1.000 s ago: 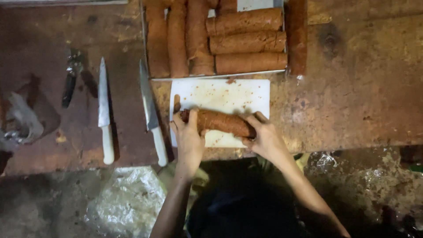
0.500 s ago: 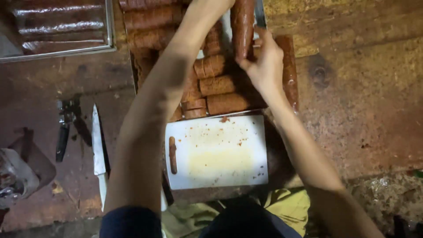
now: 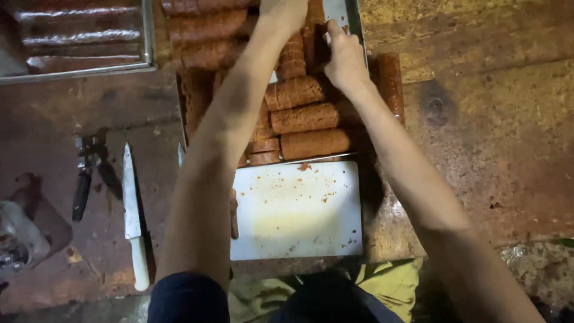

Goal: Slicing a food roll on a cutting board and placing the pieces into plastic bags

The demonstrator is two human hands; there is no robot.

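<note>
A metal tray at the top centre holds several long brown rolls lying side by side. Both my arms reach over it. My right hand grips a dark roll that lies lengthwise near the tray's right rim. My left hand rests on the rolls at the frame's top edge, and its fingers are cut off there. Below the tray lies a white cutting board dotted with crumbs. A thin brown strip lies along its left edge.
A white-handled knife and a dark pair of pliers lie on the worn brown table to the left. A second tray of rolls is at top left. One roll lies outside the tray's right rim. A crumpled bag sits far left.
A second ago both hands held a roll on the cutting board. They lifted it up to the tray, and the right hand has now lowered it among the other rolls. The board is bare.
</note>
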